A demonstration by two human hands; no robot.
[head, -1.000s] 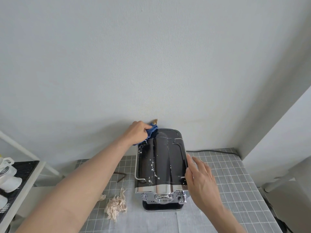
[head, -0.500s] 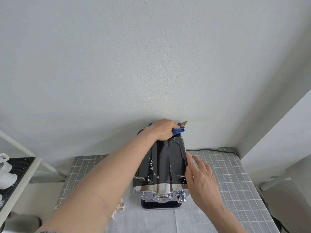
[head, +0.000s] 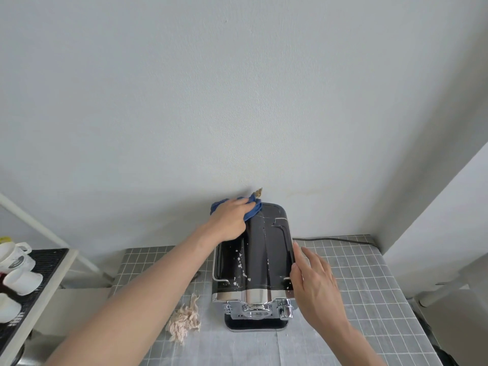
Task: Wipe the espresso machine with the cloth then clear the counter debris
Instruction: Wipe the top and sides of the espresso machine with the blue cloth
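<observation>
1. Head view — left hand (head: 229, 220) reaches forward over the back left corner of the espresso machine (head: 253, 260), fingers curled and pressed down on a bunched blue cloth (head: 253, 211). The cloth sticks out from under the hand on its far side and toward the right, lying on the machine's black top near the wall (head: 237, 101).
2. Just beyond the cloth's right tip, a small brownish scrap (head: 258, 192) shows against the wall; what it is cannot be told.
3. Right hand (head: 314, 283) lies flat against the machine's right edge, fingers spread and straight, gripping nothing.
4. Between the two hands, nearer the left forearm, white splatter (head: 239, 262) dots the black top. A wire rail runs along the machine's left edge below the left wrist.
5. Toward the camera from both hands, the chrome front (head: 253, 305) of the machine faces down to a dark drip base.
6. Under the left forearm, on the grey grid-patterned counter (head: 369, 286), lies a pale shredded clump of debris (head: 184, 319) — just left of the machine base, not touching it.
7. Far left of the left arm, white cups (head: 18, 268) sit on a dark mat on a separate shelf.
8. Behind the right hand, a black cord (head: 335, 239) runs along the counter's back edge.
</observation>
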